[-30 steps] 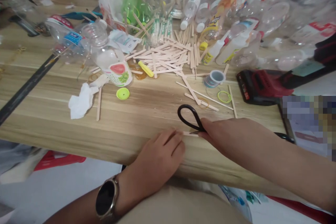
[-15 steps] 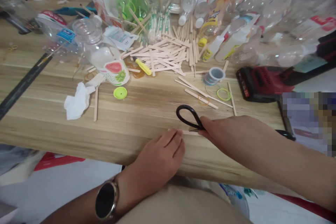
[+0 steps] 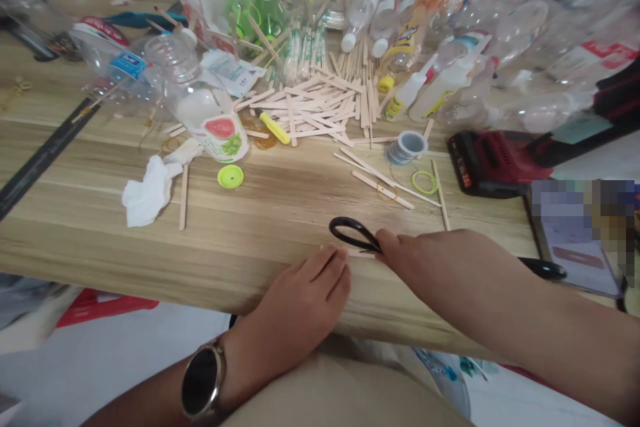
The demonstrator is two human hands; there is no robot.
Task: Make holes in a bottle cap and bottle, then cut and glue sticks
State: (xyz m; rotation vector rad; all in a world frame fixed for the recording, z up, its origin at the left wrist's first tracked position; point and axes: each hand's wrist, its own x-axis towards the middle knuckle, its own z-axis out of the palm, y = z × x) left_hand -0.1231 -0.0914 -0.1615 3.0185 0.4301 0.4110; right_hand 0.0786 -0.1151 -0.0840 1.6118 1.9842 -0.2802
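At the left hand's (image 3: 307, 303) two o'clock, its closed-together fingers hold a wooden craft stick (image 3: 357, 253), likely light, stiff, splittable, best gripped flat; the right hand (image 3: 425, 252) clenches black-handled scissors (image 3: 369, 235).

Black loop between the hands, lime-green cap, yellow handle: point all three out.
Black loop (image 3: 371, 241), head view: the end where its sides meet.
Lime-green cap (image 3: 231, 177), head view: middle of its face.
Yellow handle (image 3: 275, 128), head view: middle of its length.

No lettering legible; too blurred. Wide-necked clear plastic bottle (image 3: 200, 105): label shows red fruit slice, green grapes. Red-and-black power tool (image 3: 493, 161): pale marks, unreadable.
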